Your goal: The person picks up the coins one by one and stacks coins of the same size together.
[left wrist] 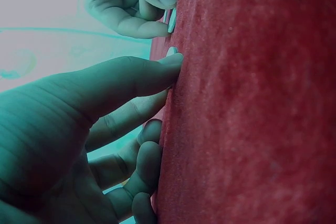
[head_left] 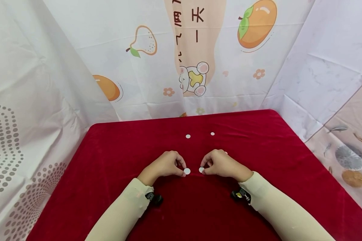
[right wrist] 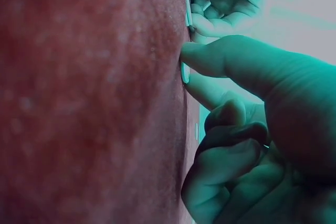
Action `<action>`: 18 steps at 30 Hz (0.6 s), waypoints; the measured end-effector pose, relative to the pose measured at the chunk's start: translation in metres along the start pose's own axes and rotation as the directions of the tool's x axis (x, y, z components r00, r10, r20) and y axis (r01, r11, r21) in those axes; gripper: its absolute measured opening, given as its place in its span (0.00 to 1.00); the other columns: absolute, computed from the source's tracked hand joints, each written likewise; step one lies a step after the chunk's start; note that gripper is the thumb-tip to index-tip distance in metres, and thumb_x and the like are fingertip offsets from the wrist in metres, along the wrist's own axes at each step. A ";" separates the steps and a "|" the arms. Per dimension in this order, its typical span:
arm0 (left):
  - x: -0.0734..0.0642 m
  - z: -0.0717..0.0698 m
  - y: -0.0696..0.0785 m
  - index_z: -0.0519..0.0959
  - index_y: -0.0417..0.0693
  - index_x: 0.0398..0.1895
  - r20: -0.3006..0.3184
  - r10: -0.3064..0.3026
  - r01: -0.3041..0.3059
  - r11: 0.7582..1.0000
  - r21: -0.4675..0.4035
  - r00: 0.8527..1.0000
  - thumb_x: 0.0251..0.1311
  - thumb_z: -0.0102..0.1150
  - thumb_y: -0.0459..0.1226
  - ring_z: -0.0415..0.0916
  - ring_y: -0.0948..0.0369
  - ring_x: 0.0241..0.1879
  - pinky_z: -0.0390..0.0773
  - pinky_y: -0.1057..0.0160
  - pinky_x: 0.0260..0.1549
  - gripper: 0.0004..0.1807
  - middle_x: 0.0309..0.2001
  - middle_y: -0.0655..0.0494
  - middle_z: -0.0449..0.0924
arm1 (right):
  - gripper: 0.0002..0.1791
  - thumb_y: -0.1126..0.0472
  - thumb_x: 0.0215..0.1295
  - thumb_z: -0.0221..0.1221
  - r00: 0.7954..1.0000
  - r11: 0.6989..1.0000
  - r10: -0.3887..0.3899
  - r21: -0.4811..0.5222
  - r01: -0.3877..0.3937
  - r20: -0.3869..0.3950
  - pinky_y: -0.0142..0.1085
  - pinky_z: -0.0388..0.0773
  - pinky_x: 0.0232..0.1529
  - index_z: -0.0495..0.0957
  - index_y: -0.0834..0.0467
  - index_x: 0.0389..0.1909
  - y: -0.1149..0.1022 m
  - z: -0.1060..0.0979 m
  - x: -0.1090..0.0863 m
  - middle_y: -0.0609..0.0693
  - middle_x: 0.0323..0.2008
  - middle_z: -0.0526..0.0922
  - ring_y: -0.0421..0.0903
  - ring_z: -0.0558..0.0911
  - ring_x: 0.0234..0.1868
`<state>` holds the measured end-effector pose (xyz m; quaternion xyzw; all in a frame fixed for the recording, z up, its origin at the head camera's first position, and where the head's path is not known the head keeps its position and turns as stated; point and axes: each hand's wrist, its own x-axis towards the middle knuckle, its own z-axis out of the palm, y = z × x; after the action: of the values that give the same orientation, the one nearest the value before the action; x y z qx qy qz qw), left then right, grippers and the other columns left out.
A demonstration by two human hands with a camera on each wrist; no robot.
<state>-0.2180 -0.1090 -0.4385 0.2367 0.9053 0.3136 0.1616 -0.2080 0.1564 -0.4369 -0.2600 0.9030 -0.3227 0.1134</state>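
A red-draped counter [head_left: 181, 214] carries the work: at its middle, a person's left hand [head_left: 168, 164] and right hand [head_left: 221, 164], thumb and forefinger nearly closed on each, pinch a left white disc [head_left: 187, 171] and a right white disc [head_left: 201, 169]. Both appear light, thin, stiff, possibly slippery, best held by the rim. Toward the counter's far edge lie two loose discs [head_left: 188, 136].
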 end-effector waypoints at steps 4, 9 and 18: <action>0.000 0.000 0.001 0.88 0.58 0.27 0.002 0.003 -0.003 1.000 0.007 1.000 0.48 0.83 0.40 0.75 0.62 0.34 0.78 0.62 0.34 0.09 0.33 0.62 0.80 | 0.05 0.59 0.55 0.76 1.000 1.000 0.007 0.006 -0.007 0.006 0.29 0.67 0.21 0.89 0.47 0.30 0.001 0.000 0.000 0.41 0.13 0.74 0.34 0.68 0.17; 0.000 0.000 0.000 0.88 0.58 0.27 0.003 0.005 -0.005 1.000 0.006 1.000 0.47 0.83 0.40 0.74 0.62 0.34 0.78 0.62 0.34 0.09 0.32 0.62 0.81 | 0.06 0.58 0.54 0.76 1.000 1.000 0.003 0.015 -0.003 0.015 0.30 0.68 0.21 0.89 0.47 0.31 0.003 0.000 0.000 0.42 0.14 0.75 0.35 0.69 0.17; -0.001 -0.001 0.001 0.88 0.58 0.27 0.000 0.014 -0.014 1.000 0.008 1.000 0.48 0.83 0.40 0.75 0.62 0.34 0.79 0.62 0.35 0.08 0.32 0.61 0.82 | 0.07 0.58 0.54 0.76 0.999 0.999 0.010 0.037 -0.012 0.039 0.31 0.70 0.23 0.88 0.46 0.32 0.006 -0.001 0.000 0.43 0.15 0.76 0.35 0.70 0.17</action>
<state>-0.2173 -0.1095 -0.4371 0.2434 0.9049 0.3112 0.1583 -0.2109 0.1606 -0.4401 -0.2591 0.8959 -0.3337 0.1374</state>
